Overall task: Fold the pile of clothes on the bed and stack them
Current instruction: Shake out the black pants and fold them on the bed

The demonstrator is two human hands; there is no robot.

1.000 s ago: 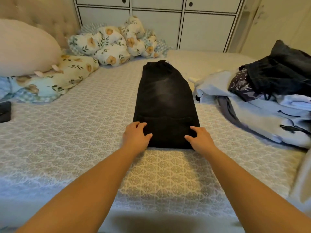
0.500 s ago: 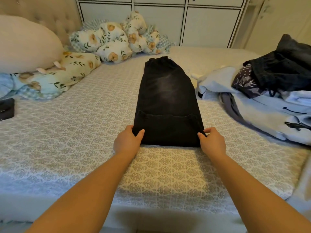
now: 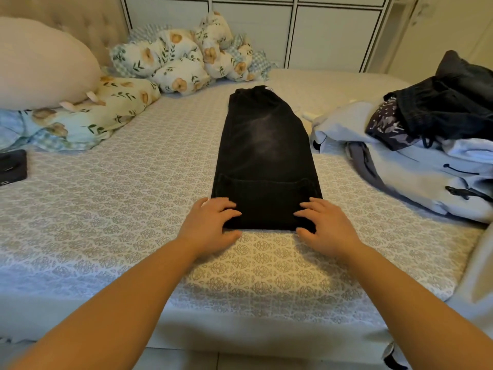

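Black jeans, folded into a long narrow strip, lie lengthwise in the middle of the bed. My left hand has its spread fingers on the near left corner of the jeans. The thumb lies on the sheet along the near edge. My right hand rests the same way on the near right corner. A pile of unfolded clothes, pale grey, patterned and black, sits to the right of the jeans.
Floral pillows and a large cream cushion fill the far left of the bed. A dark phone lies at the left edge. White cupboard doors stand behind the bed.
Both hands have moved from the outer corners of the jeans' near end inward, so the fingers now lie on top of the fabric. The jeans have not shifted.
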